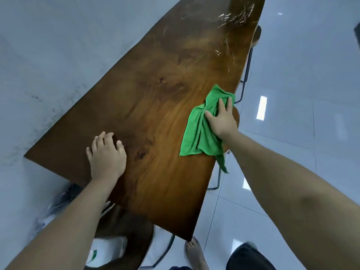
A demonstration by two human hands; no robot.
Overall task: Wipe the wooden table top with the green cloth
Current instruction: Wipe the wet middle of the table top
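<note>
A long dark wooden table top (155,106) runs from the near edge away to the upper right. The green cloth (198,133) lies crumpled near the table's right edge, one corner hanging over it. My right hand (222,119) presses flat on the cloth with fingers spread over its folds. My left hand (107,154) rests on the bare wood near the left corner, fingers curled down, holding nothing. White scratch marks and specks show on the far end of the table (233,18).
A grey wall (48,55) borders the table's left side. Glossy pale floor tiles (292,94) lie to the right. Dark metal table legs (244,78) show under the right edge. My bare foot (195,254) stands by the near corner; a white bag (105,250) lies under the table.
</note>
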